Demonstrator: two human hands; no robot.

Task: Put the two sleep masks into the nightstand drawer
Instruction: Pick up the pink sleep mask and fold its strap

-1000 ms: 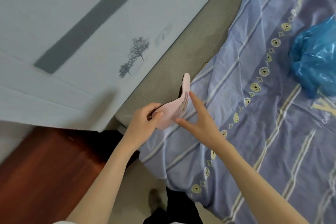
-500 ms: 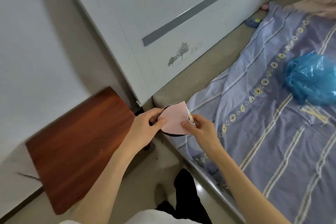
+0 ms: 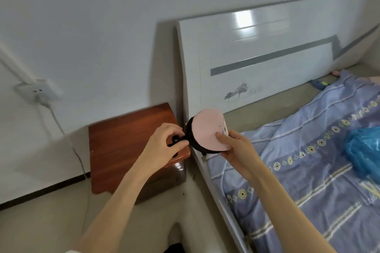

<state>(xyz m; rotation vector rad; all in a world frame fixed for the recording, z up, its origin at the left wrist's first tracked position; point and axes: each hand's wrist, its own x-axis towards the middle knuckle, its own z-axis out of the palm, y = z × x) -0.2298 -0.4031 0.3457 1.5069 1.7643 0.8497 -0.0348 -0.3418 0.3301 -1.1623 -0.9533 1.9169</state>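
Right hand [image 3: 236, 150] grips folded pink sleep mask [image 3: 207, 129]; left hand [image 3: 164, 146] pinches its black strap [image 3: 176, 141] above wooden nightstand [image 3: 123, 139], beside bed [image 3: 308, 170].

Soft, even daylight fills the room, with a bright patch of glare on the glossy white headboard [image 3: 244, 19], which casts a grey shadow on the wall [image 3: 102, 16] to its left. Wide-angle distortion bends lines near the frame edges, and motion blur softens the wall socket [image 3: 38, 91].
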